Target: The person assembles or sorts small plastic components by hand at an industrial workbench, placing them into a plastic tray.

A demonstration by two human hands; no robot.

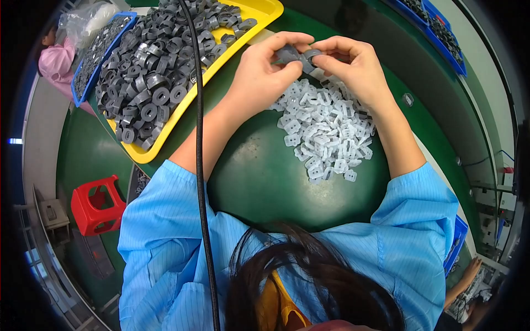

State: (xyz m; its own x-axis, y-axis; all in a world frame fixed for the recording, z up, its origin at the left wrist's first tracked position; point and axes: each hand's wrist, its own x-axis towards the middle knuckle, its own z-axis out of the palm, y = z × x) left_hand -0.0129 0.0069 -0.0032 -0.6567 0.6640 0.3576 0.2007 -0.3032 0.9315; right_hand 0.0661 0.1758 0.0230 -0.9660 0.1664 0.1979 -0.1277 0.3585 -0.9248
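Note:
Both my hands meet above the far end of a pile of small whitish translucent plastic pieces with holes in them. My left hand is closed, thumb and fingers pinching a dark grey plastic ring-shaped part. Close beside it, my right hand pinches another grey part between thumb and fingers. The two grey parts are very near each other; whether they touch or join I cannot tell. Fingers hide much of both.
A yellow tray heaped with dark grey rings stands to the left. A black cable hangs across the view. Blue trays sit far left and far right. A red stool and other people are nearby.

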